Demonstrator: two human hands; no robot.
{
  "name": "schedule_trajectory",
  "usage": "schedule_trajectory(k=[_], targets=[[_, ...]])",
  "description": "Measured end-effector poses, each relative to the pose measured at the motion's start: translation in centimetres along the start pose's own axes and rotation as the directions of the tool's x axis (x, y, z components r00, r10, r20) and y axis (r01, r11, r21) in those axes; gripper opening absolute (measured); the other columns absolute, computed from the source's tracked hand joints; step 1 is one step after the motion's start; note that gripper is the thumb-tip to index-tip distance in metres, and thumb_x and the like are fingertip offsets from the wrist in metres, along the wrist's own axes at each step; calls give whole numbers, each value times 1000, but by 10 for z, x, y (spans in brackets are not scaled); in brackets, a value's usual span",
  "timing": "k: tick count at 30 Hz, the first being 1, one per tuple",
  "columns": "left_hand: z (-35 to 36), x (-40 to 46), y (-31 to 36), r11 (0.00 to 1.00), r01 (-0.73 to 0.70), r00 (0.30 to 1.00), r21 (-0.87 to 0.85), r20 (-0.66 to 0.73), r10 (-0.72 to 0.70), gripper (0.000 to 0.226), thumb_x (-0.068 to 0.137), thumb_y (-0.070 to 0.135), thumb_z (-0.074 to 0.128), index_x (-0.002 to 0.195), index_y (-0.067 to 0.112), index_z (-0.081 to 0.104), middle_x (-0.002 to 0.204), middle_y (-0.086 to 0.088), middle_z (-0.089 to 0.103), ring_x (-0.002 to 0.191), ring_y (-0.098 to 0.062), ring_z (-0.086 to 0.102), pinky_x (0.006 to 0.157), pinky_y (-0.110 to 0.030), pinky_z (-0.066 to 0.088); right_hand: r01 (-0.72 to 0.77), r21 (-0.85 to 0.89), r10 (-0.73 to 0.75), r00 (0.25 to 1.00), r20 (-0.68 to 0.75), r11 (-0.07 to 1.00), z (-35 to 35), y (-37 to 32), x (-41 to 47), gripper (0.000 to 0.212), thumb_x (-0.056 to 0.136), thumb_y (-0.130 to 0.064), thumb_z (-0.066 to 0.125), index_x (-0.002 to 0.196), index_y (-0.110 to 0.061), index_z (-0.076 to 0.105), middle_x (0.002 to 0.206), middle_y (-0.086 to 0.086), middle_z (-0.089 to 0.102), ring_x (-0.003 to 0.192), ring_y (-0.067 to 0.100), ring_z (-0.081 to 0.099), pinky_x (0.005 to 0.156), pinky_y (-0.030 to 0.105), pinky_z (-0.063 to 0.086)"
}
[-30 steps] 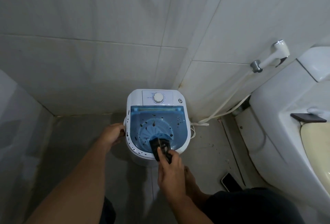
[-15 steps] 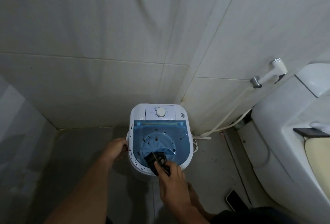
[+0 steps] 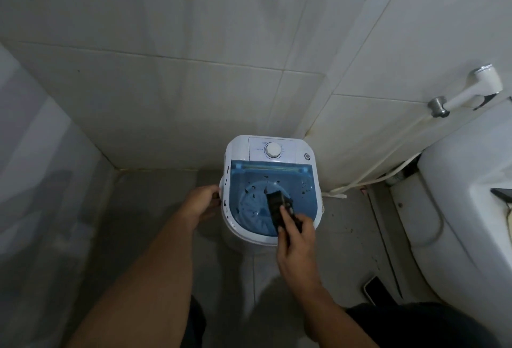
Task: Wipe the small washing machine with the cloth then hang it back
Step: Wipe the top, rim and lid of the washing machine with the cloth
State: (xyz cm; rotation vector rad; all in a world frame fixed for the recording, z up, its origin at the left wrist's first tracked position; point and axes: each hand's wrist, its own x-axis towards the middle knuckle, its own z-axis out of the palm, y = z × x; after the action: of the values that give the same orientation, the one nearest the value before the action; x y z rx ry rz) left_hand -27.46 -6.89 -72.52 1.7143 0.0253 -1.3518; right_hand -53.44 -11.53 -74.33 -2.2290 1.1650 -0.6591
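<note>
The tiled wall point(image 3: 194, 84) fills the space behind the small washing machine point(image 3: 270, 239), and the grey floor point(image 3: 144, 223) spreads out to its left and in front of it. To the right of the washing machine stands the white toilet point(image 3: 457, 209), well apart from it, with a white spray nozzle point(image 3: 482, 81) clipped to the wall above it and a pale hose point(image 3: 371, 176) running down toward the washing machine's right side.

The washing machine stands upright in the corner, its white timer dial point(image 3: 272, 150) at the back edge and its translucent blue lid point(image 3: 249, 178) covering the tub.

Your left hand point(image 3: 201, 203) rests against the washing machine's left side; its fingers curl round the edge there, though the tips are hidden behind the rim. Your right hand point(image 3: 295, 239) hovers over the front right part of the lid, its fingers and thumb gripping the dark cloth point(image 3: 277, 206), which lies pressed on the lid near its middle.

On the floor to the right of the washing machine, near the toilet's base, lies a dark phone point(image 3: 374, 288).
</note>
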Motion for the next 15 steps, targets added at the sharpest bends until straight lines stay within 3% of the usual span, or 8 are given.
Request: schedule_trajectory(k=[2, 4, 6, 10, 15], targets=[[-1, -2, 0, 1000, 0, 1000, -19, -1, 0, 18, 85, 29, 60, 92, 19, 72, 94, 1, 75, 91, -14, 68, 74, -33, 49, 59, -76, -54, 996, 64, 995, -2, 9, -9, 58, 95, -15, 63, 149, -31, 47, 129, 6, 46, 112, 23, 52, 93, 43, 54], [0, -3, 2, 1000, -6, 1000, -25, 9, 6, 17, 86, 30, 59, 90, 19, 72, 93, 1, 74, 89, -15, 68, 72, -32, 48, 159, -181, -125, 974, 188, 970, 3, 8, -22, 62, 93, -15, 63, 149, -34, 45, 130, 11, 50, 108, 26, 53, 86, 42, 56], [-1, -2, 0, 1000, -8, 1000, -15, 19, 8, 22, 85, 35, 60, 93, 19, 73, 97, 0, 76, 93, -16, 69, 82, -36, 50, 253, -258, -175, 941, 290, 932, 16, 2, -30, 63, 89, -18, 59, 148, -33, 46, 129, 14, 53, 104, 30, 55, 79, 44, 55], [-3, -1, -1, 999, -25, 999, 24, 43, 24, 38, 86, 51, 60, 105, 22, 74, 105, 3, 77, 100, -15, 69, 99, -43, 48, 377, -367, -243, 900, 362, 850, 43, -21, -25, 65, 81, -22, 56, 144, -32, 49, 125, 12, 55, 100, 32, 57, 78, 43, 49], [-6, -2, 4, 1000, 4, 994, 0, 113, -4, 48, 90, 67, 46, 99, 27, 71, 104, 4, 73, 101, -14, 65, 79, -35, 45, 446, -364, -274, 858, 435, 818, 56, -44, -8, 63, 78, -25, 59, 140, -35, 51, 126, 9, 54, 96, 30, 56, 77, 42, 49]])
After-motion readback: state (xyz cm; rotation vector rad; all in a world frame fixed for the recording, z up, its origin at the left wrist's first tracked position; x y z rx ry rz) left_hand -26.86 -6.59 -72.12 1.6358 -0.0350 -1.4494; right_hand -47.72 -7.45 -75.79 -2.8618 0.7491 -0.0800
